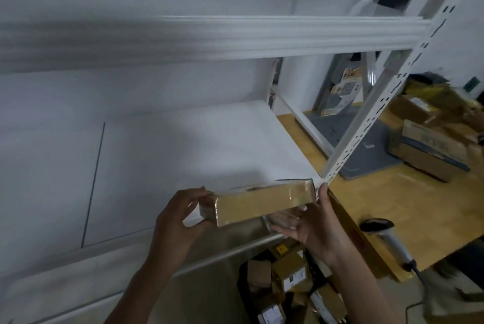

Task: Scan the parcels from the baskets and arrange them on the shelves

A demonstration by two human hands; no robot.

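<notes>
Open across the white shelf board [183, 145], from the left of the parcel [262, 203] back to the wall [78, 93]; capped overhead by the upper shelf beam [262, 35]; barred at the front right corner by the perforated upright [379, 103], just beside the parcel's right end; beyond it, passable over the wooden counter [392, 206] between the barcode scanner [390, 238] near the edge and the cardboard boxes [429, 151] farther back; blocked below by the basket [242, 281] crammed with small parcels [290, 268].
</notes>
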